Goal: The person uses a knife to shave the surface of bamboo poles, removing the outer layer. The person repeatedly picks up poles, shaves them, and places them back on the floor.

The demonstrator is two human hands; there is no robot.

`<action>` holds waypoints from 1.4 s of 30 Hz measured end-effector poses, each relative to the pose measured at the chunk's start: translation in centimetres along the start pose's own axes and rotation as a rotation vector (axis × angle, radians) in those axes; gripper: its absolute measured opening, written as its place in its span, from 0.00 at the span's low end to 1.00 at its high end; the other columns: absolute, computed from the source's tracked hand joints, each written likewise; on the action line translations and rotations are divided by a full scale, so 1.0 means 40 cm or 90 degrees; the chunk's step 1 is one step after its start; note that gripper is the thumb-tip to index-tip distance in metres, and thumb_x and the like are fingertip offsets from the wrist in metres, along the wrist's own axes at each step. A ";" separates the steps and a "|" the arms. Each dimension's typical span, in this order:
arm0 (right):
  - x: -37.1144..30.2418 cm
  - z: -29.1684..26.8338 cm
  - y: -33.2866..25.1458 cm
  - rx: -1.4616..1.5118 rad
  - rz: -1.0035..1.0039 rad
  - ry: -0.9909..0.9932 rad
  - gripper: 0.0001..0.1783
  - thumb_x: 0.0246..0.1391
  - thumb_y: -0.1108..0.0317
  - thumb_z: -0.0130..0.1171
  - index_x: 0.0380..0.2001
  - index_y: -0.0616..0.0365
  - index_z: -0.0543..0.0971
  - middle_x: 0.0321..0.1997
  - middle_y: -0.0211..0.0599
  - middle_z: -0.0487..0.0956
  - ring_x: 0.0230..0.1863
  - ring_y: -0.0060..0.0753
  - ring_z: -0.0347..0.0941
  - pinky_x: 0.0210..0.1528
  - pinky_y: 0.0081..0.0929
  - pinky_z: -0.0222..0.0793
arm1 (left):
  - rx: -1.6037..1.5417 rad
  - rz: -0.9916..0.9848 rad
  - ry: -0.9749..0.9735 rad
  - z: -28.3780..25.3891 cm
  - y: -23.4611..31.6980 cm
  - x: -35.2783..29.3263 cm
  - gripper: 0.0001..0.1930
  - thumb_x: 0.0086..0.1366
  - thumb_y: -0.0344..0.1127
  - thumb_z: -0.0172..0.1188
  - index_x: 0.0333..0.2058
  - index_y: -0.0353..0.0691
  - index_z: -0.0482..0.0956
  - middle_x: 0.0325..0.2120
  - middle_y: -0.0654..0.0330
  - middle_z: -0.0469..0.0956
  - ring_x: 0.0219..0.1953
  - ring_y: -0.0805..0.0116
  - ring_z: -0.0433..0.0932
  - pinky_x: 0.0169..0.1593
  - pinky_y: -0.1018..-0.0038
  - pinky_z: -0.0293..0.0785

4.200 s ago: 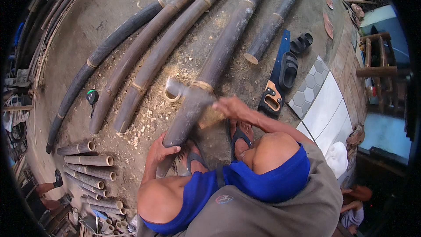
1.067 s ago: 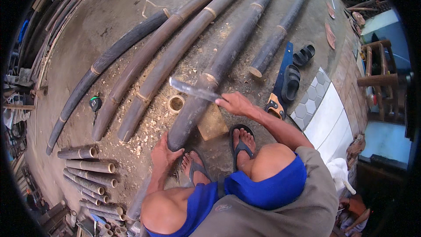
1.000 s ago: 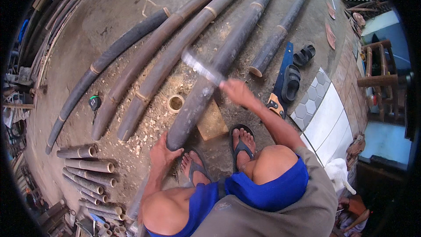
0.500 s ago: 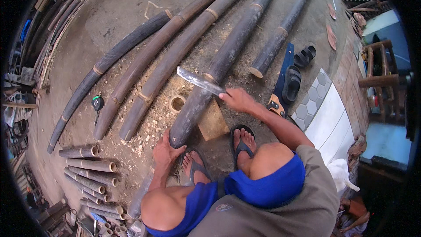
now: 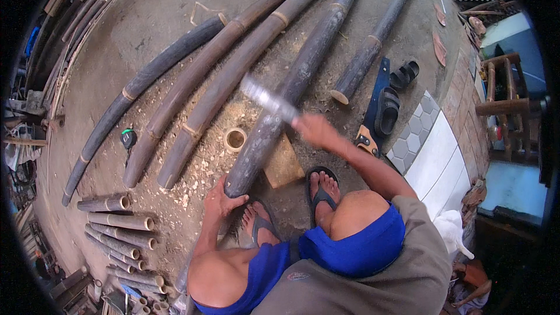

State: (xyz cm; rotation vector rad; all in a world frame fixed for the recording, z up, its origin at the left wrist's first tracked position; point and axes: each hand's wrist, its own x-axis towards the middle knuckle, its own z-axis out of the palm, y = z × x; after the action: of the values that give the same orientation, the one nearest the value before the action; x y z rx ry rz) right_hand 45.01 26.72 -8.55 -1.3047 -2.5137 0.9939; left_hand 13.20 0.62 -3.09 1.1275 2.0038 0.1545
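A long dark bamboo pole [image 5: 294, 84] slants from near my feet toward the far side, its middle over a wooden block [image 5: 284, 166]. My left hand [image 5: 220, 198] grips the pole's near end, fingers wrapped round it. In my right hand [image 5: 318, 131] is a machete [image 5: 265, 98], its blade smeared by motion and lying across the pole near a node. Whether the edge touches the bamboo I cannot tell. Beside the pole a short bamboo ring [image 5: 235, 139] stands on the chip-strewn ground.
More bamboo poles [image 5: 216, 90] lie to the left, and another pole [image 5: 373, 44] to the right. Cut bamboo pieces [image 5: 119, 221] are stacked near left. A handsaw [image 5: 373, 105], sandals [image 5: 388, 111] and white tiles [image 5: 440, 157] lie at right, a tape measure [image 5: 128, 138] at left.
The machete has gone from sharp to blurred, its blade shifting slightly and turning over the pole. The pole has rolled a little under my left hand, which stays at its near end.
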 end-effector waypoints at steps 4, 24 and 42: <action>0.021 -0.023 -0.008 0.016 0.021 0.031 0.31 0.72 0.42 0.49 0.35 0.63 0.81 0.38 0.62 0.83 0.44 0.72 0.80 0.45 0.58 0.75 | 0.045 -0.001 0.062 0.002 0.050 -0.029 0.54 0.45 0.59 0.80 0.70 0.47 0.67 0.54 0.44 0.82 0.53 0.41 0.84 0.58 0.52 0.79; -0.030 -0.013 0.044 -0.042 -0.036 0.090 0.30 0.72 0.45 0.50 0.33 0.64 0.80 0.33 0.61 0.81 0.35 0.64 0.81 0.38 0.56 0.75 | 0.043 -0.004 0.042 0.027 0.106 -0.045 0.56 0.44 0.57 0.81 0.71 0.46 0.66 0.54 0.40 0.83 0.56 0.42 0.83 0.60 0.56 0.78; -0.020 -0.034 -0.038 0.095 0.028 0.045 0.35 0.70 0.37 0.49 0.34 0.64 0.81 0.36 0.63 0.82 0.40 0.72 0.80 0.41 0.56 0.74 | 0.057 0.000 0.085 0.049 0.099 -0.065 0.55 0.47 0.58 0.79 0.73 0.55 0.64 0.52 0.42 0.83 0.53 0.41 0.84 0.57 0.51 0.79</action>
State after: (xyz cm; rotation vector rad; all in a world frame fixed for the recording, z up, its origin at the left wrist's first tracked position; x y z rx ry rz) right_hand 45.01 26.16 -6.42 -1.3314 -2.3206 1.1003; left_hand 17.88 0.47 -1.05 1.2004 2.1466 0.1443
